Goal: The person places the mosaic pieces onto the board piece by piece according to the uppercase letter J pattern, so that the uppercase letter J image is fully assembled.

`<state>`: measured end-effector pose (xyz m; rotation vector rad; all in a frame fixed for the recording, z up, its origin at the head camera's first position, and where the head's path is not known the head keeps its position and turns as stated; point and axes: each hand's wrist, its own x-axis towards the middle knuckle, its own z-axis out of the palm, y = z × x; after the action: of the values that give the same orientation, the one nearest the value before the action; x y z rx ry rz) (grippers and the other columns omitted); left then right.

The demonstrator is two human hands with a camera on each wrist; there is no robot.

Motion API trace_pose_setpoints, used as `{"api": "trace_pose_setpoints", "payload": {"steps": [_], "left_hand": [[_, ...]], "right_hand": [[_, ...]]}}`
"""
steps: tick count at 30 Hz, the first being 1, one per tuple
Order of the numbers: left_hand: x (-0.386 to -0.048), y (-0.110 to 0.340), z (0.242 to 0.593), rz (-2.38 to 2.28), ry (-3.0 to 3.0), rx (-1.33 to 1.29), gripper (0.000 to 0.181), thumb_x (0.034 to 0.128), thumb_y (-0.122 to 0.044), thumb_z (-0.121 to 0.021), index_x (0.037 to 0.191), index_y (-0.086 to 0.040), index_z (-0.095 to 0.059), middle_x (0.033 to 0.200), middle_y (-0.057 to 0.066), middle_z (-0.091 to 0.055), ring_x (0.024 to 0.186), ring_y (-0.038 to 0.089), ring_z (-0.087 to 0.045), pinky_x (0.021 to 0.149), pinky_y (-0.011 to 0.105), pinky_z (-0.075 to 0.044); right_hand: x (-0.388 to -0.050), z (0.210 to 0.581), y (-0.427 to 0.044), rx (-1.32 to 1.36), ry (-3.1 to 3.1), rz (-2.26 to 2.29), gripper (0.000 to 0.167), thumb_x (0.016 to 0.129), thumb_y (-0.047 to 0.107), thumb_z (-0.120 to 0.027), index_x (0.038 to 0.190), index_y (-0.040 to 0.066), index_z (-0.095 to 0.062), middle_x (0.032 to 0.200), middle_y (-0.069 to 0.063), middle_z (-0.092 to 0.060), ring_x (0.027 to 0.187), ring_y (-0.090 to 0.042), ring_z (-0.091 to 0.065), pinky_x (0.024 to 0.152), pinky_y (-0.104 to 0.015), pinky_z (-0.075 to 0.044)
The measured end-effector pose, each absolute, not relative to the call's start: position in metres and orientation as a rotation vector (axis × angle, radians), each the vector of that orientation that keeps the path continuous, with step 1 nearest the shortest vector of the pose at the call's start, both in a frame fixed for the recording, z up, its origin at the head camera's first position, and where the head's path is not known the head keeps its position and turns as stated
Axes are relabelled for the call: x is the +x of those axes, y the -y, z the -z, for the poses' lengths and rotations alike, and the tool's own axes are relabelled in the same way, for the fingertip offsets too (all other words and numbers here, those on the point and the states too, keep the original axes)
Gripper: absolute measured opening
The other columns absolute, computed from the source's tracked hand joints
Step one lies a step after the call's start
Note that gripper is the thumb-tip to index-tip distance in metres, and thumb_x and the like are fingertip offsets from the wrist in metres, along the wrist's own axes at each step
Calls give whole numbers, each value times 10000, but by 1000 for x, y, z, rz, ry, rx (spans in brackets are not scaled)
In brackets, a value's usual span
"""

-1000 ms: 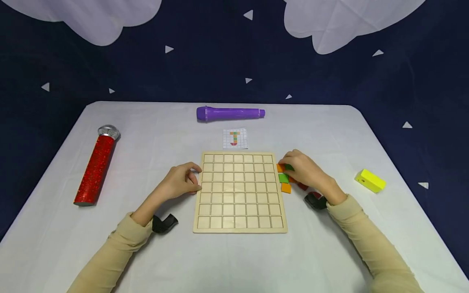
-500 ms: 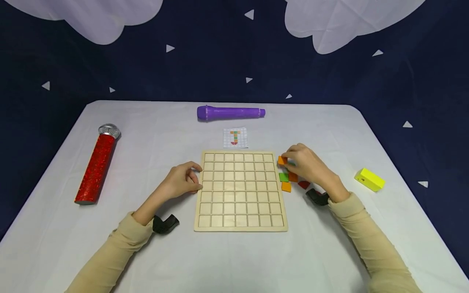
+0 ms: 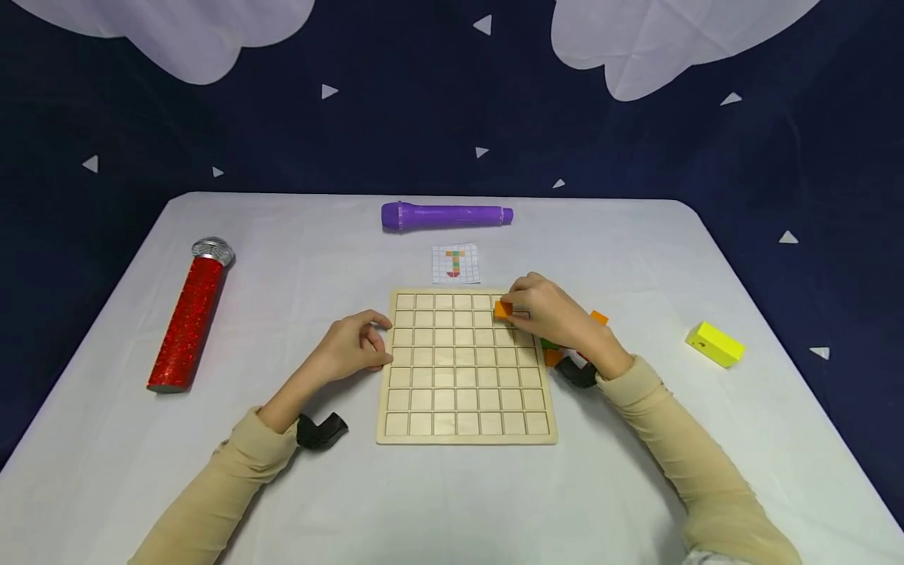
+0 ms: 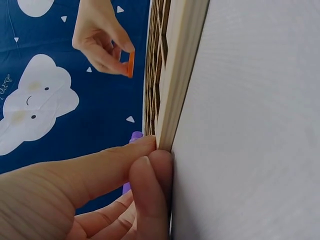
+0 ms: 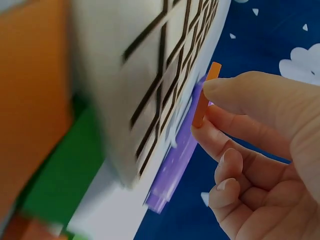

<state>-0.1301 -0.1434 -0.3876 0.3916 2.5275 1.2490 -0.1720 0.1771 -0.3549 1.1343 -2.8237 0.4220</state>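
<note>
My right hand pinches an orange square tile between thumb and fingers, above the upper right of a pale wooden grid board. In the right wrist view the thin tile stands tilted, held clear of the board. At the board's left edge, my left hand holds on with thumb and curled fingers; the left wrist view shows its fingertips against the board's rim. Beside the board's right edge lie a green tile, an orange tile and others, partly hidden by my right hand and wrist.
A small card with a J-shaped coloured pattern lies behind the board, and a purple toy microphone behind that. A red glittery microphone lies at the left. A yellow block sits at the right.
My right hand has picked up the orange tile from beside the board and carried it left over the grid. My left hand stays at the left edge.
</note>
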Motion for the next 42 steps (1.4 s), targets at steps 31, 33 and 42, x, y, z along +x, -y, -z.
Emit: {"api": "trace_pose_setpoints", "payload": {"steps": [31, 33, 42], "left_hand": [[-131, 148, 390, -1294, -2498, 392, 466, 768, -54, -727, 1183, 18, -526, 776, 78, -642, 557, 104, -602, 539, 246, -509], [-132, 147, 390, -1293, -2499, 396, 465, 768, -54, -727, 1182, 20, -526, 777, 79, -643, 557, 102, -601, 539, 245, -510], [-132, 146, 390, -1284, -2496, 392, 462, 770, -49, -724, 1180, 22, -524, 764, 73, -637, 548, 101, -596, 537, 241, -504]], "right_hand": [[-188, 361, -102, 1379, 2833, -324, 145, 811, 88, -706, 936, 21, -732, 875, -90, -685, 811, -187, -599, 779, -287, -514], [-188, 361, -101, 1378, 2840, -322, 153, 812, 93, -707, 945, 22, -731, 872, -87, -681, 798, -180, -590, 773, -284, -509], [-188, 363, -97, 1357, 2889, -383, 194, 816, 100, -706, 993, 22, -722, 894, -91, -668, 801, -178, -570, 772, -283, -498]]}}
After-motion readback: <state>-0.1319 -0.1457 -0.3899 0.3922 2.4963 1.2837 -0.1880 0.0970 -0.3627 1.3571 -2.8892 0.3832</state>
